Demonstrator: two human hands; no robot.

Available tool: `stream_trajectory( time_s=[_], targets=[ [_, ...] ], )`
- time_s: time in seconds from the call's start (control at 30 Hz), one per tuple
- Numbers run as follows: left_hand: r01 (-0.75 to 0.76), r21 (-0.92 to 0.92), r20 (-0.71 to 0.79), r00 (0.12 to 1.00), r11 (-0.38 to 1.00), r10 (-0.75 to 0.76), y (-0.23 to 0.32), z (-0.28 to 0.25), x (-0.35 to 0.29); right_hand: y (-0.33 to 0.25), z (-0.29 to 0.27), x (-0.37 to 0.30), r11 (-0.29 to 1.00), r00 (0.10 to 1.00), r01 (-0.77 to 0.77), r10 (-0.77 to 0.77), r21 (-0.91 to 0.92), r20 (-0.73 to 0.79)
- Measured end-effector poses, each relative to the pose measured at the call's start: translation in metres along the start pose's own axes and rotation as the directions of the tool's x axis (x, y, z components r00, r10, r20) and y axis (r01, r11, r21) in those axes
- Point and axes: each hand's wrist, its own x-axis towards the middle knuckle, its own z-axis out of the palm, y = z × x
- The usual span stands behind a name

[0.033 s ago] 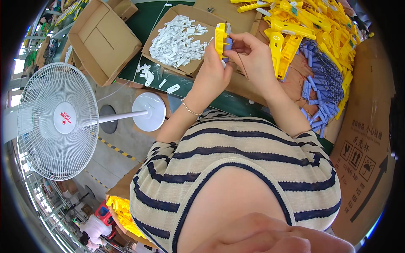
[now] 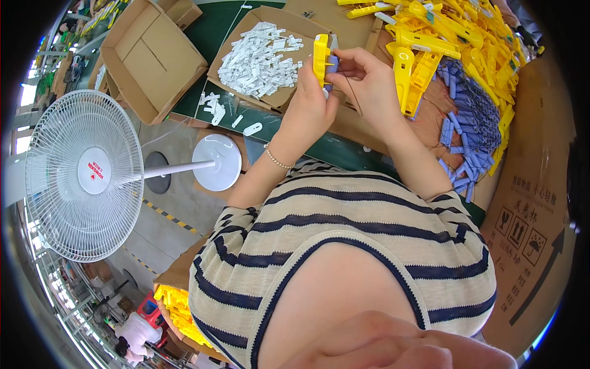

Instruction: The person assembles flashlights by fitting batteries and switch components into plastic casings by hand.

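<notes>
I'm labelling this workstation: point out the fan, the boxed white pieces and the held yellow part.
Fan point(image 2: 93, 173), head view: hub of its grille.
White pieces point(image 2: 256, 64), head view: middle of the pile.
Yellow part point(image 2: 319, 58), head view: middle of its side.

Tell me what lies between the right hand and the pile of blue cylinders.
In the head view, two yellow plastic casings lie between the right hand and the pile of blue cylinders, followed by some wire-strewn brown surface.
</notes>
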Motion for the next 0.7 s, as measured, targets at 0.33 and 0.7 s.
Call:
stream_trajectory(
  time_s=[0.33,0.7],
  targets=[
    [0.061,-0.131,-0.027,0.998,0.989,-0.065,0.002,-0.023,0.0,-0.013,0.026,0.01,0.882,0.995,-0.025,0.069,0.471,-0.077],
    [-0.084,0.043,-0.156,0.984,0.996,0.089,-0.01,-0.019,0.001,-0.024,0.034,0.012,1.0,0.993,-0.018,0.021,0.022,-0.114]
  ],
)
